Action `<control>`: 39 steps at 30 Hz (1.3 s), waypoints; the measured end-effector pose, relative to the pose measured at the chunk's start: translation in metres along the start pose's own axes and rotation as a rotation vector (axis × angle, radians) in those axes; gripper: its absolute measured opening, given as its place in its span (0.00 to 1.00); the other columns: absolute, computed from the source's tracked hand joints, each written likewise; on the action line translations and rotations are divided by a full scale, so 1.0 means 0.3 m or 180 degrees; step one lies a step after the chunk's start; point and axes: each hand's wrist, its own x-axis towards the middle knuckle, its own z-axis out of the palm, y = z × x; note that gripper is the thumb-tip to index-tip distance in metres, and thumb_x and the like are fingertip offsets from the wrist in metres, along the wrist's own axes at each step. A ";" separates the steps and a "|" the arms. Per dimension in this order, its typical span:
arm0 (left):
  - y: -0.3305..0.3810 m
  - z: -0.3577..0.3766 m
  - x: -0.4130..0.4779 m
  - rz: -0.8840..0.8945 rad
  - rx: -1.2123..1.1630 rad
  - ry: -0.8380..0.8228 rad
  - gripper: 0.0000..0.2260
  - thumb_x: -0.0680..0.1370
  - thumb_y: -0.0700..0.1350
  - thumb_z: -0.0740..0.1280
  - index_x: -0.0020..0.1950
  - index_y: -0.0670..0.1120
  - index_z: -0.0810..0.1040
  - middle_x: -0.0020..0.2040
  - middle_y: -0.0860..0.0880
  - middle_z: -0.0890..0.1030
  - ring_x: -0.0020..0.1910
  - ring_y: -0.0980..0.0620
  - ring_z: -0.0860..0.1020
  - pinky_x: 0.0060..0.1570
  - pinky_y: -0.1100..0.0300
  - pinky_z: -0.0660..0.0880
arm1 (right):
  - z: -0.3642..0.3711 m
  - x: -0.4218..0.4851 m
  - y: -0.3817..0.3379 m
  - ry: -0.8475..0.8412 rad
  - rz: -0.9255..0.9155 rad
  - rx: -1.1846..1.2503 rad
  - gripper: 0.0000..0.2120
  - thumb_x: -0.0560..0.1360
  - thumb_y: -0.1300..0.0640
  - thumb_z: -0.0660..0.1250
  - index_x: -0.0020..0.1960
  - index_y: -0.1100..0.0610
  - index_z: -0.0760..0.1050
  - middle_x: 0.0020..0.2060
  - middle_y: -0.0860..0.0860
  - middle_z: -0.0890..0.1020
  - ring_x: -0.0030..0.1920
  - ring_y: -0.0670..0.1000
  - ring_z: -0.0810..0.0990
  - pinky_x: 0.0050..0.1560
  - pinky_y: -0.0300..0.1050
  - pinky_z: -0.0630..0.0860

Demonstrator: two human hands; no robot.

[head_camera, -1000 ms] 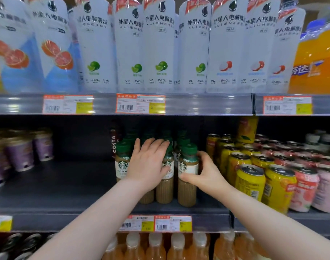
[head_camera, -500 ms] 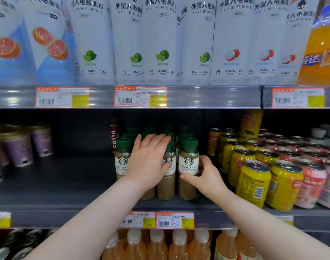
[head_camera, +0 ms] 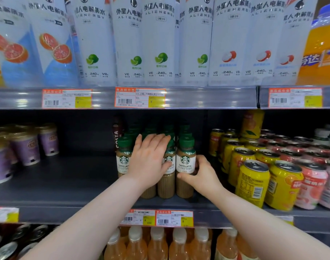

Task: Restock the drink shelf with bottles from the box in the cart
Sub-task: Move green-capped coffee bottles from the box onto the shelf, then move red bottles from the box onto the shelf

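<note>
Dark shelf, open deck at 9 o'clock of latte bottles; left hand flat against them, right hand grasping the 3 o'clock end bottle.

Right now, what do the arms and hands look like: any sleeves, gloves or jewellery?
The left forearm and right forearm are bare up to the frame's edge: no sleeves show. The left hand and right hand wear no gloves, and no watch, bracelet or ring shows on the parts in view.

Latte bottle mostly behind left hand, price tags unreadable — tall bottles cropped
</note>
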 end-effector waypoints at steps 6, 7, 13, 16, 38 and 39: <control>0.005 -0.006 0.005 -0.0057 0.0376 -0.0183 0.35 0.75 0.58 0.64 0.77 0.49 0.54 0.75 0.48 0.61 0.75 0.45 0.53 0.72 0.42 0.45 | -0.029 -0.011 -0.024 -0.0058 -0.0112 -0.0125 0.35 0.65 0.51 0.77 0.67 0.53 0.65 0.61 0.51 0.72 0.53 0.43 0.71 0.47 0.33 0.69; 0.010 -0.008 0.002 -0.0088 0.0456 -0.0195 0.36 0.74 0.59 0.63 0.77 0.49 0.52 0.76 0.48 0.59 0.76 0.44 0.51 0.71 0.41 0.45 | -0.040 -0.015 -0.034 -0.0006 -0.0143 -0.0176 0.37 0.65 0.51 0.77 0.69 0.53 0.63 0.62 0.51 0.71 0.54 0.43 0.70 0.49 0.35 0.69; 0.024 -0.046 -0.041 -0.0265 0.0611 -0.0200 0.37 0.75 0.62 0.60 0.77 0.48 0.48 0.77 0.46 0.52 0.75 0.42 0.46 0.71 0.42 0.42 | -0.117 -0.029 -0.134 0.0349 -0.0686 -0.0979 0.40 0.67 0.49 0.74 0.72 0.52 0.59 0.67 0.53 0.67 0.66 0.54 0.67 0.62 0.49 0.68; 0.012 -0.083 -0.081 -0.0378 0.0747 -0.0243 0.37 0.74 0.62 0.61 0.77 0.47 0.51 0.76 0.45 0.55 0.75 0.41 0.48 0.71 0.41 0.45 | -0.139 -0.032 -0.193 0.0329 -0.1229 -0.1531 0.36 0.69 0.48 0.71 0.73 0.53 0.59 0.69 0.53 0.65 0.67 0.55 0.65 0.66 0.53 0.65; -0.259 -0.405 -0.933 -0.2483 0.1199 -0.1523 0.38 0.74 0.62 0.62 0.77 0.50 0.49 0.76 0.47 0.54 0.75 0.42 0.49 0.71 0.43 0.49 | 0.545 -0.444 -0.487 -0.1783 -0.2895 -0.1818 0.30 0.73 0.44 0.63 0.73 0.48 0.59 0.70 0.47 0.64 0.70 0.52 0.62 0.69 0.50 0.58; -0.283 -0.428 -0.982 -0.2529 0.1178 -0.1532 0.38 0.74 0.62 0.62 0.77 0.50 0.48 0.76 0.47 0.54 0.76 0.42 0.49 0.72 0.42 0.49 | 0.582 -0.475 -0.514 -0.1811 -0.2922 -0.1824 0.30 0.74 0.44 0.63 0.73 0.48 0.59 0.70 0.46 0.64 0.70 0.52 0.62 0.69 0.51 0.58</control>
